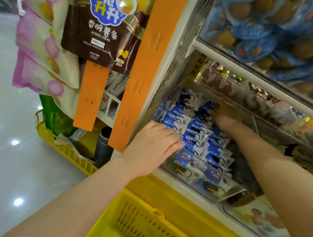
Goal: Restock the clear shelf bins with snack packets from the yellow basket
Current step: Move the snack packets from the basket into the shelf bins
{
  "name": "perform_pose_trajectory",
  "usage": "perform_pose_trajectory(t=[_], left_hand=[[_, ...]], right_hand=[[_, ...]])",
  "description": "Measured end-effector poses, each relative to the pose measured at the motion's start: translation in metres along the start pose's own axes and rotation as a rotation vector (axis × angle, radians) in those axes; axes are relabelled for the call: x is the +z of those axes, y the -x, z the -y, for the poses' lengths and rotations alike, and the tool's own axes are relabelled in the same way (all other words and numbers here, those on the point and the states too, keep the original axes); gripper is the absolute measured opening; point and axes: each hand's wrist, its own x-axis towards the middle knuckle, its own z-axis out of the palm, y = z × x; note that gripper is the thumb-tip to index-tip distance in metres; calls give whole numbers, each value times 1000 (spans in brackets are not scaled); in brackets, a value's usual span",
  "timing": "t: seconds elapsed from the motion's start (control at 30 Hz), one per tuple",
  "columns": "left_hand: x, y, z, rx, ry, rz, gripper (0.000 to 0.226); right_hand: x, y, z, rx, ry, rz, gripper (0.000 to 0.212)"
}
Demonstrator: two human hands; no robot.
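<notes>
A clear shelf bin (234, 194) on the lower shelf is packed with rows of blue-and-white snack packets (197, 139). My left hand (153, 146) rests on the near left rows, fingers spread flat on the packets, holding none. My right hand (223, 115) reaches deep into the back of the bin, fingers down among the packets there; whether it grips one I cannot tell. The yellow basket (141, 225) sits just below the shelf at the bottom of the view; the part of its inside that shows holds no packets.
An orange hanging strip (148, 60) with a brown potato-stick bag (101, 27) hangs left of the shelf. Another yellow basket (66, 149) with goods stands on the floor. Blue packs (274, 34) fill the upper bin. Neighbouring bins (268, 104) lie to the right.
</notes>
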Motion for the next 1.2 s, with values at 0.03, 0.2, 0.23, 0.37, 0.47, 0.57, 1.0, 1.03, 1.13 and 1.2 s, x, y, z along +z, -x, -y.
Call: perform_pose_trajectory(t=[0.03,0.2,0.23,0.37,0.47,0.57,1.0,1.03,1.13,1.2], left_hand=[[0,0,-1,-12,-5,19,50],[2,4,-6,-56,-28,65,50],[2,5,-7,-57,-47,79,45],[0,19,-16,-55,-105,70,40],[-3,35,-33,-86,-72,89,41],[2,61,-56,-20,-73,30,29],[152,197,-94,-319,65,663,32],[165,202,-96,-346,85,697,33],[201,204,-97,-392,183,750,36],[224,200,-95,-423,247,774,39]], right_hand=[[-3,6,-1,1,-32,50,50],[-28,61,21,17,-38,14,42],[-32,83,29,-14,-88,-33,38],[-32,196,38,-259,-54,18,39],[-18,253,28,-399,54,45,51],[-3,286,11,-428,46,-107,48],[174,407,-115,133,42,526,35],[184,410,-123,151,22,575,37],[206,412,-142,146,-35,638,45],[218,408,-152,141,-41,636,47]])
